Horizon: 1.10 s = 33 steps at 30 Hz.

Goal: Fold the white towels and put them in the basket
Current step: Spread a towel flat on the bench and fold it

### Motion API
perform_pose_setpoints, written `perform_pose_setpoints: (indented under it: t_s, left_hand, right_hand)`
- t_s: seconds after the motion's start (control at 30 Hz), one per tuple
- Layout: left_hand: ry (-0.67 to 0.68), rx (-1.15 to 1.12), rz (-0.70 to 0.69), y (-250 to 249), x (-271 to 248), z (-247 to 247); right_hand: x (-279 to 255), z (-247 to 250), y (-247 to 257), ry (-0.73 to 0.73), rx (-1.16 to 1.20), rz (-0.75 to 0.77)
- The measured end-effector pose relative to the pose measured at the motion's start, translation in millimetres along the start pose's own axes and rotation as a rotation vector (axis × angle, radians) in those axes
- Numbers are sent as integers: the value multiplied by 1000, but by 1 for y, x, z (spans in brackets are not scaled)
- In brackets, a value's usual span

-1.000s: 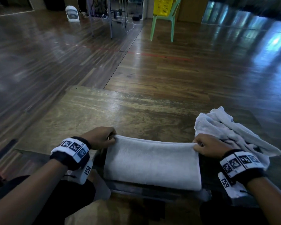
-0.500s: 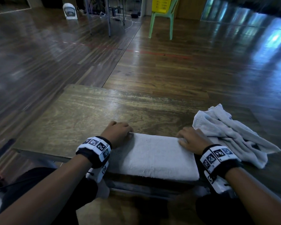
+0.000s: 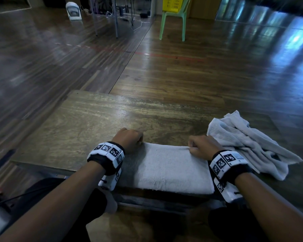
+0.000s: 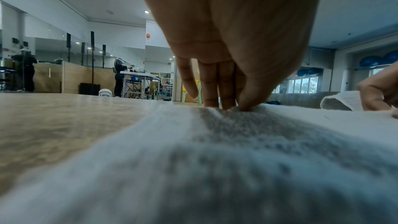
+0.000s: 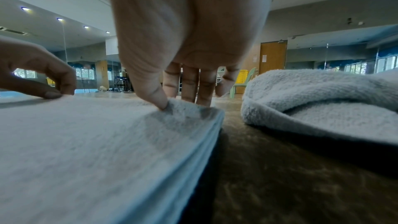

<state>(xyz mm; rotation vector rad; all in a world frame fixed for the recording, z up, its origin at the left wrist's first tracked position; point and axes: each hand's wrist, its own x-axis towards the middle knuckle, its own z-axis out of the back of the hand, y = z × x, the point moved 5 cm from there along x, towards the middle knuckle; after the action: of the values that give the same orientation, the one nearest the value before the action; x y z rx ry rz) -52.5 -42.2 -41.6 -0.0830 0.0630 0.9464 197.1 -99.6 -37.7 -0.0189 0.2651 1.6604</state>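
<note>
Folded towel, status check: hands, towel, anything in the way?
Left hand and right hand pinch far corners of folded towel. Flat on table. Crumpled towel waits beside right hand.

Terry cloth is being seen against worn and polished wood.

The folded towel [image 3: 166, 168] is showing a thick, matt, looped pile, with layered edges showing at its right side [image 5: 206, 139]; the crumpled towel [image 3: 248, 145] is showing the same rough terry cloth. The counter [image 3: 87, 123] is being seen as scuffed, dull-sheened wood. The floor [image 3: 199, 75] is gleaming as glossy wooden boards, and the chair [image 3: 173, 20] and basket [image 3: 172, 4] are looking like smooth plastic.
</note>
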Motion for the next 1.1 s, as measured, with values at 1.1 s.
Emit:
perform_pose_setpoints:
  t_s: [1.1]
  left_hand:
    - [-21,-45,13,-86,-46,-49]
  right_hand:
    - [-41,-52,59,144,-175,118]
